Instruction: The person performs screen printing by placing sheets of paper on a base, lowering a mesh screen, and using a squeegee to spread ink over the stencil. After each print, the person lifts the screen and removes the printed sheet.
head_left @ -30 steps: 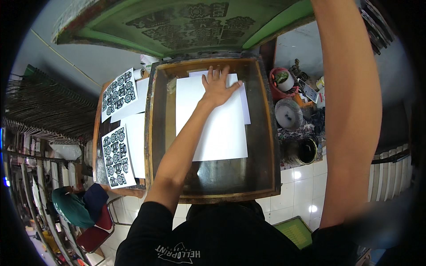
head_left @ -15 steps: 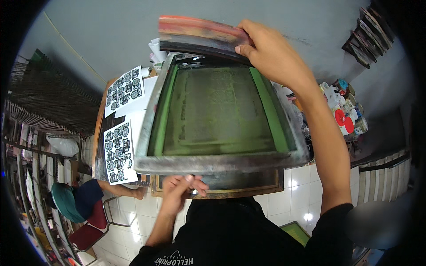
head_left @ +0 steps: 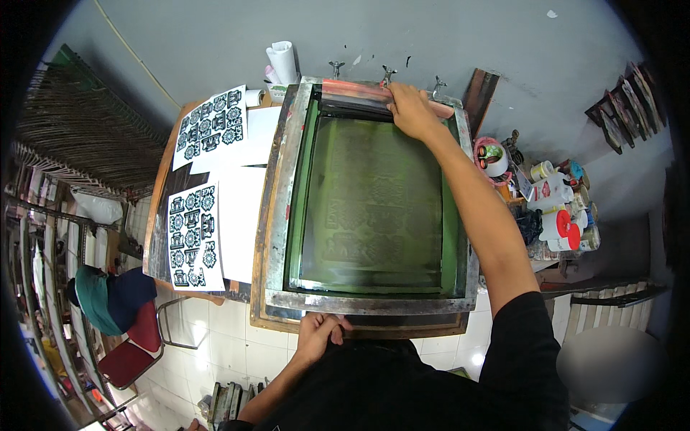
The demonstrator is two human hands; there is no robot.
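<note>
Nearest me: left grip [head_left: 321,336], fingers half curled by the near rail, nothing visible in it; can't tell if it's touching. Just past it, the metal screen frame [head_left: 370,303] lies over the wood-edged base [head_left: 402,331], which shows along the near side and the left. Off left, printed sheets [head_left: 192,237] on the worktop [head_left: 159,248]. Inside the frame, green mesh [head_left: 370,208] with a faint dark pattern.

Far end of the mesh: squeegee [head_left: 352,91], just inside the far rail. Right grip [head_left: 415,111] is closed firmly over its back, right of its middle, fingers wrapped.

Step in hand, my read: screen down, squeegee placed at the start of a stroke. Next move calls for a straight pull toward me, steady tilt, even pressure at both ends. One hand, off-centre: left end could ride light.

Long axis runs left-right, across the frame, right end slightly nearer me. Handle up, blade side down toward the mesh; can't tell if the edge is bearing on it.

Past the far rail, metal fittings [head_left: 389,75] by the grey wall [head_left: 503,36].
</note>
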